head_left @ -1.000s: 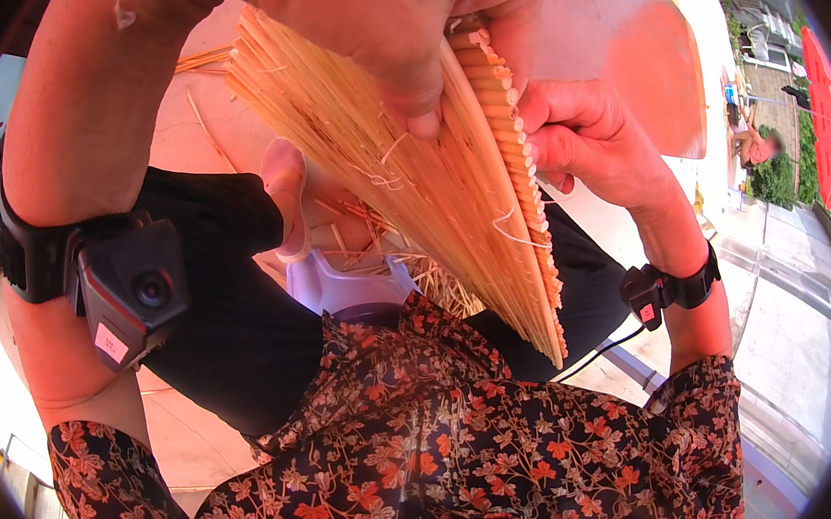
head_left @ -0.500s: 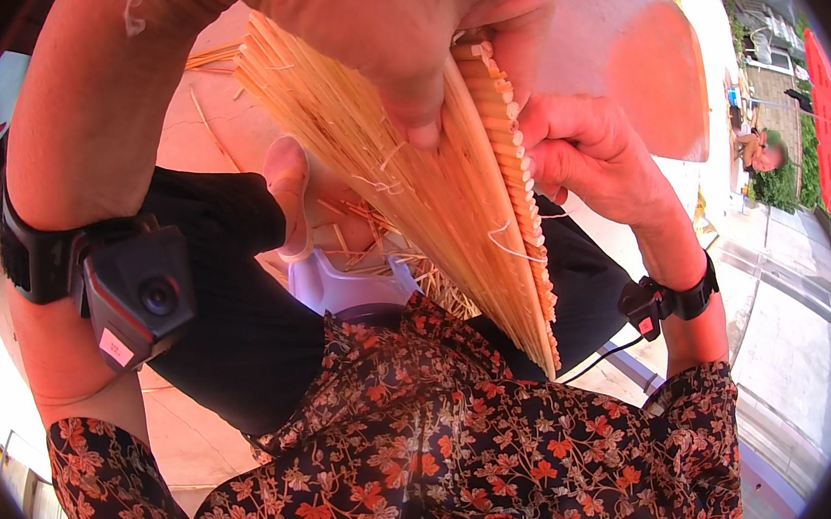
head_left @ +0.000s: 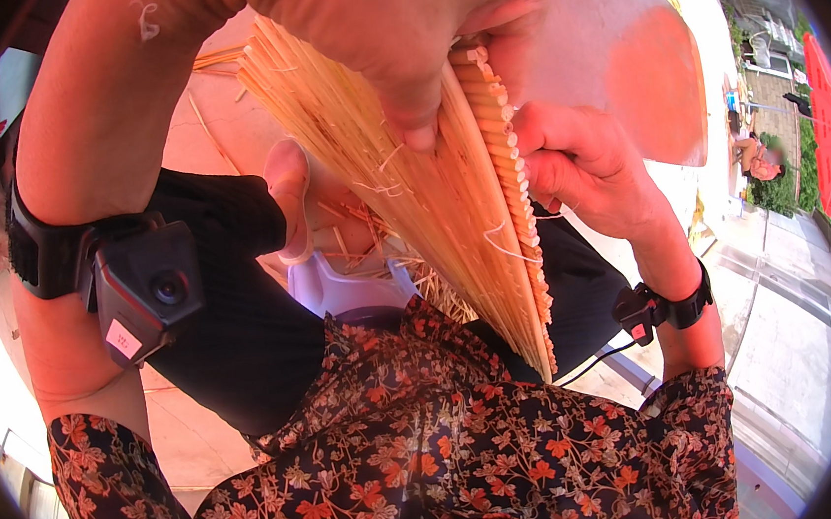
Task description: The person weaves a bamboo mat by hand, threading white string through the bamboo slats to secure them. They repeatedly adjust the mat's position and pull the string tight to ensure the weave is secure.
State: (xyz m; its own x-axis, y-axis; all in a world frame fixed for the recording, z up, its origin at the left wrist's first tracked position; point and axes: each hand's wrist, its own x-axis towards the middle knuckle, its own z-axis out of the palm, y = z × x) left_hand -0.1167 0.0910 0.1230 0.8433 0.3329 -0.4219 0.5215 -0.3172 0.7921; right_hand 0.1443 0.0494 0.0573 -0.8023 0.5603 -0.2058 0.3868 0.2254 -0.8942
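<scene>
A panel of pale straw-coloured plant stalks, bound side by side, slants across my lap. Along its right edge runs a row of round cut stalk ends. Up at the top, my left hand grips the panel, thumb on the stalk face and fingers over the far side, mostly hidden. Close beside the cut ends, my right hand is closed in a pinch, with a thin white thread at its fingertips. Whether a needle is there too cannot be made out. Another loose white thread hangs across the lower stalks.
Below the panel, a whitish plastic stool or tub stands between my legs. Scattered stalk pieces lie on the paved floor. At far right a seated person appears near a red canopy.
My right hand has shifted very slightly left and down along the cut edge. My left hand keeps its grip; the panel has hardly moved.
</scene>
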